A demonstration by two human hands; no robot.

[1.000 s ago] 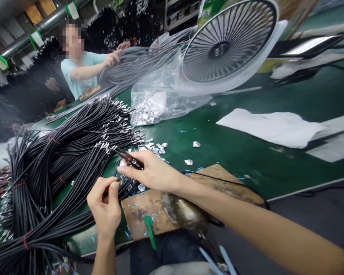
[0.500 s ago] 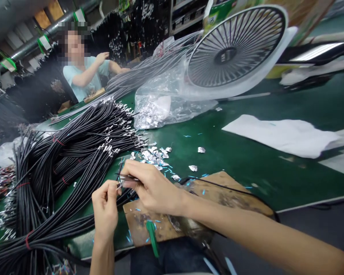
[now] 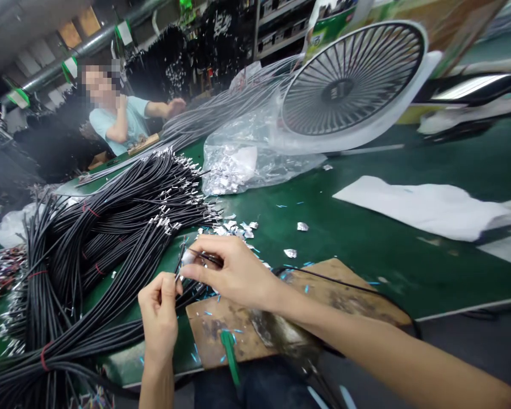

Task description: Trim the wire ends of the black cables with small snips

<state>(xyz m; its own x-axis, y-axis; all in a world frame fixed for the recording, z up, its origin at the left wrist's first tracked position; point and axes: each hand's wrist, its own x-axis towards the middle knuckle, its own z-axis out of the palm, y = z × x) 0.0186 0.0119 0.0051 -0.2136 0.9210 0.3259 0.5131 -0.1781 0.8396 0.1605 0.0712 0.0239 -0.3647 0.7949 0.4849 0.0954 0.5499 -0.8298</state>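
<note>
My left hand (image 3: 159, 301) is closed in a pinch around the end of a black cable (image 3: 178, 271). Just right of it, my right hand (image 3: 232, 270) holds dark, pointed tweezers (image 3: 210, 258), partly hidden by the fingers. A whitish-silver foil piece (image 3: 188, 257) shows at the right thumb and index finger, beside the cable end. Left of both hands lie thick bundles of black cables (image 3: 123, 221) with silvery ends, tied with red bands. Behind the right hand are scattered foil scraps (image 3: 247, 230).
A stained wooden board (image 3: 323, 284) with a green-handled part (image 3: 230, 355) lies at the near edge. Beyond are a clear plastic bag (image 3: 238, 165), a fan (image 3: 353, 85) and white cloth (image 3: 417, 204). A co-worker (image 3: 125, 122) sits across the green table (image 3: 366, 170).
My right thumb and index finger now have foil at the cable end, and the tweezers have swung back toward the palm. The co-worker's arms have shifted. The view has tilted slightly.
</note>
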